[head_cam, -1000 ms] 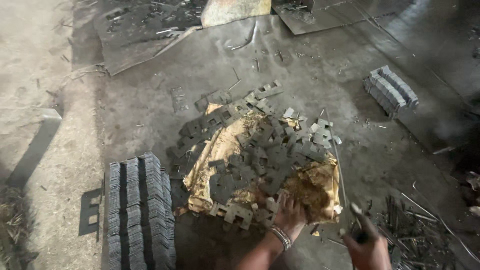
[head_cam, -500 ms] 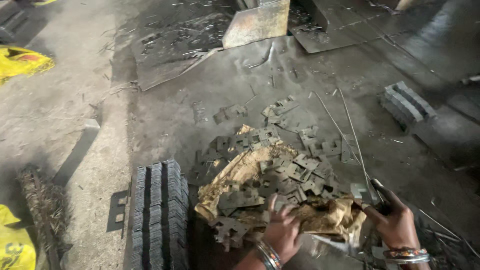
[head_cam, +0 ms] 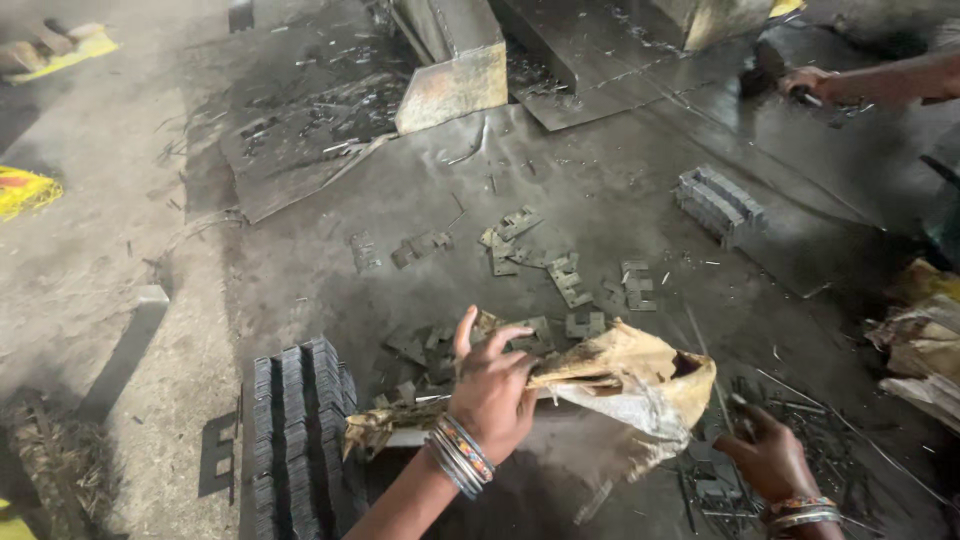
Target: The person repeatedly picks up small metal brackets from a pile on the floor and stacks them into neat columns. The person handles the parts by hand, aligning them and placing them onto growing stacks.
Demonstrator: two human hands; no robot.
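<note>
At the far left of the floor (head_cam: 120,200) lies a yellow scrap (head_cam: 25,188), well apart from me. Nearer, just left of my arm, stands a tight stack of dark metal stampings (head_cam: 300,430), set on edge in rows.

My left hand (head_cam: 492,390) comes next. Its grip is clenched on the worn paper sack (head_cam: 610,385), fingers spread over the upper fold and thumb up. The sack hangs lifted off the floor, its long axis running roughly left to right, from a crumpled tail near the stack to a gaping mouth on the right. So the sack lies in my left hand and stretches away rightward from it; that hand is plainly the nearer one.

Beyond the sack, loose notched metal plates (head_cam: 560,275) lie scattered on the dark steel sheet.

My right hand (head_cam: 770,455) sits low, just right of and below the sack's mouth, apart from it. It is partly curled over small scrap on the floor; I cannot tell whether it grips anything.

Farther right, a small block of stacked plates (head_cam: 720,203) stands alone, and another person's hand (head_cam: 810,82) works at the top right.
</note>
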